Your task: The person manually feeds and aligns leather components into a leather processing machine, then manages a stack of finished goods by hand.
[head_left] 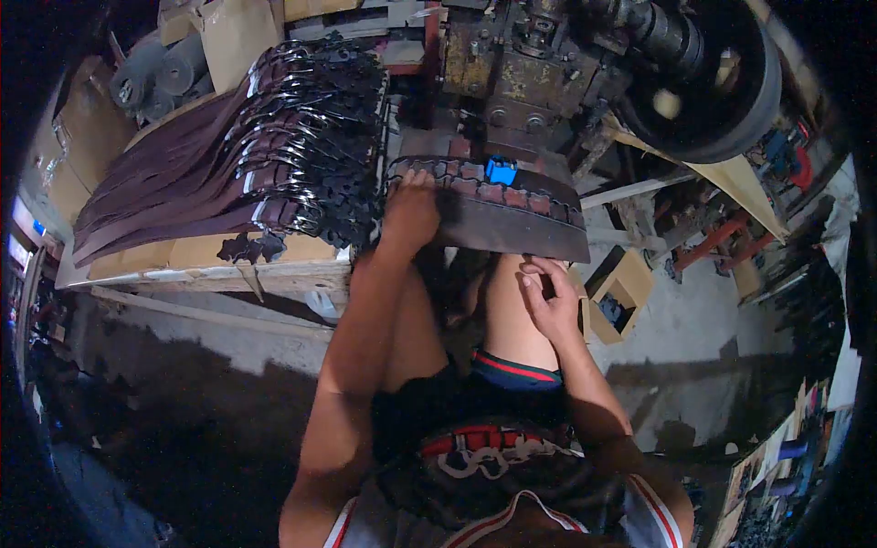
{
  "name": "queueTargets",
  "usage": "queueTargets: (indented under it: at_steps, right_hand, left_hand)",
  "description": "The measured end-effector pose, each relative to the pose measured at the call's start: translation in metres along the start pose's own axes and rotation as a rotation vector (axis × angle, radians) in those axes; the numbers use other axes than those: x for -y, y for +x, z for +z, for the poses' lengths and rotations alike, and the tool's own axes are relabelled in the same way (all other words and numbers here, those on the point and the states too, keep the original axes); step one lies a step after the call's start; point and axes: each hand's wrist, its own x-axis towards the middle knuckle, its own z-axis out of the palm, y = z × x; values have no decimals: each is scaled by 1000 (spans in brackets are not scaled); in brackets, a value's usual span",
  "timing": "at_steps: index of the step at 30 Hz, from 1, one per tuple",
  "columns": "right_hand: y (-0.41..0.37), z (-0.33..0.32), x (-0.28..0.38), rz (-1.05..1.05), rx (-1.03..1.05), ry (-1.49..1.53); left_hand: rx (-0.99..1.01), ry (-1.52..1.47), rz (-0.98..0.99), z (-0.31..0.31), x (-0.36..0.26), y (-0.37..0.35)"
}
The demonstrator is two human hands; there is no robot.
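A dark sheet [521,227] with rows of cut-out shapes along it lies across the front of the machine [525,87]. On its left end rests my left hand [413,212], fingers bent over the edge; whether they grip it is hard to tell. My right hand [553,297] is below the sheet's lower right edge, over my thigh, with thumb and fingers apart and nothing held. A small blue block [500,170] sits on the sheet near the machine. To the left, long brown strips [174,173] lie stacked, with black cut pieces [343,137] heaped beside them.
The strips lie on a table [219,279] at the left. A large dark wheel [703,82] is at the upper right. An open cardboard box [630,283] with dark pieces stands on the floor right of my knee. Rolls [178,68] and cartons [239,36] are behind the table.
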Motion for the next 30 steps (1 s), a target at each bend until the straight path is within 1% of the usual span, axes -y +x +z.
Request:
queueTargets:
  at_steps: [3, 13, 15, 18, 20, 22, 24, 26, 29, 30]
  right_hand:
    - [-2, -1, 0, -64, -14, -35]
    - [-4, 0, 3, -12, -21, 5]
    - [-6, 2, -4, 8, -29, 18]
    - [-7, 5, -9, 171, -132, 209]
    - [10, 0, -18, 100, -159, 140]
    - [47, -6, -16, 24, -196, 27]
    - [94, -9, -18, -66, -76, -149]
    - [131, 0, -21, 30, 67, -173]
    - [170, 16, -42, -85, 321, -95]
    - [178, 18, -47, 32, 364, -55]
  left_hand:
    - [23, -11, -3, -2, -1, 0]
    - [6, 6, 16, 1, 2, 1]
    - [17, -37, 1, 1, 2, 1]
    - [30, -4, -2, 1, 2, 0]
    - [24, 21, 10, 0, 1, -2]
    - [23, 34, 17, -1, 1, -2]
    - [29, 38, 23, 1, 2, -3]
    - [35, 31, 30, 4, 4, -1]
    - [6, 12, 27, 7, 5, -1]
    - [-10, 3, 22, 8, 5, -2]
